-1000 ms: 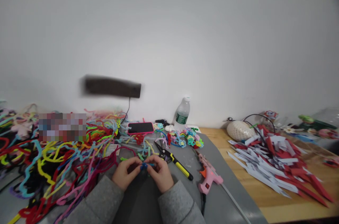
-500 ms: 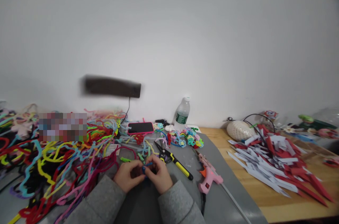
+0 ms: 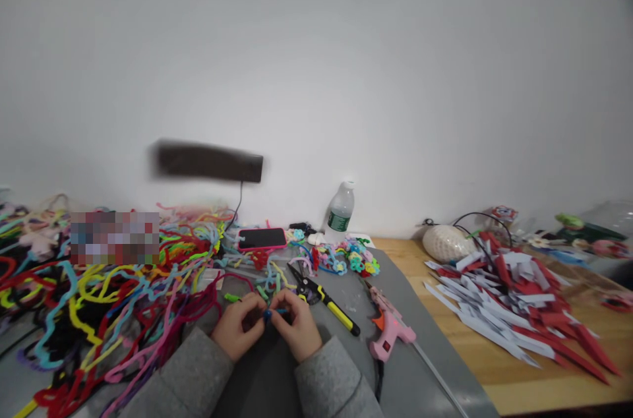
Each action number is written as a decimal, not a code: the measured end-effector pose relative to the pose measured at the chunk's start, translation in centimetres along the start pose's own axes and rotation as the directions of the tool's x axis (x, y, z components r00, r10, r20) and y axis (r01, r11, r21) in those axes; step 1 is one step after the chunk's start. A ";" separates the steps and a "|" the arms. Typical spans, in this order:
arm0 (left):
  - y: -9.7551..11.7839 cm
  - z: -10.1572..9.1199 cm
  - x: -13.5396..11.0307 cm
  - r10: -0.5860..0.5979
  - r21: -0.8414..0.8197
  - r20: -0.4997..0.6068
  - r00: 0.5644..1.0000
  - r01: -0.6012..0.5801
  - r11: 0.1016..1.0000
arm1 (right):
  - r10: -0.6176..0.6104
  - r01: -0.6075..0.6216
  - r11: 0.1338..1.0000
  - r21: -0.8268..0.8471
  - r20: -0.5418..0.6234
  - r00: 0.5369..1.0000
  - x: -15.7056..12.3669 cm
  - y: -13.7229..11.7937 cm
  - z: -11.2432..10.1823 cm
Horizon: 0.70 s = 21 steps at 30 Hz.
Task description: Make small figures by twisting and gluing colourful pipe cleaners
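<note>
Both hands meet low in the middle, over the grey table mat [image 3: 410, 293]. Between the fingertips is a small blue pipe cleaner piece [image 3: 268, 315], bunched into a tight lump; its exact shape is partly hidden. My left hand [image 3: 241, 327] pinches it from the left, fingers curled. From the right, my right hand [image 3: 297, 328] pinches it between thumb and forefinger. Just beyond the right hand lie pliers [image 3: 329, 302] with yellow and black handles, jaws apart. A short green pipe cleaner piece [image 3: 231, 298] rests beyond the left hand.
Tangled pipe cleaners [image 3: 93, 312] cover the left side. A pink hot glue gun [image 3: 393, 332] with a cord lies to the right. Farther back are a phone [image 3: 262, 238], a water bottle [image 3: 340, 213] and small pipe cleaner flowers [image 3: 363, 263]. Red and white strips [image 3: 519, 299] heap on the wooden table.
The fingertips have shifted slightly around the blue piece, and the blue end that stuck up between them now lies lower. Everything else stays in place.
</note>
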State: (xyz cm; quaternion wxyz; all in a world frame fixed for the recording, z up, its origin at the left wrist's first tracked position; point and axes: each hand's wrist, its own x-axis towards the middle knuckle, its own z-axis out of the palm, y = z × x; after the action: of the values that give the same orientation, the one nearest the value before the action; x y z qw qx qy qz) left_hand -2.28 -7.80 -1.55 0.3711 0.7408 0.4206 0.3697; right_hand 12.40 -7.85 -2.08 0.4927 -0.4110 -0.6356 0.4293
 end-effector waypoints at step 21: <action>-0.3 -0.1 0.2 -0.221 -0.431 0.096 0.971 0.241 0.870 | -0.002 0.003 0.999 0.035 -0.028 1.000 -0.1 0.5 -0.1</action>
State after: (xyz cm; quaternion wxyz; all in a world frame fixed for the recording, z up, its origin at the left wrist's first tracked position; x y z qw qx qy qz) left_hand -2.36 -7.50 -1.73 0.5791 0.5903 0.4034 0.3917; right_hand 12.54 -7.80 -2.56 0.5092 -0.4074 -0.6216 0.4340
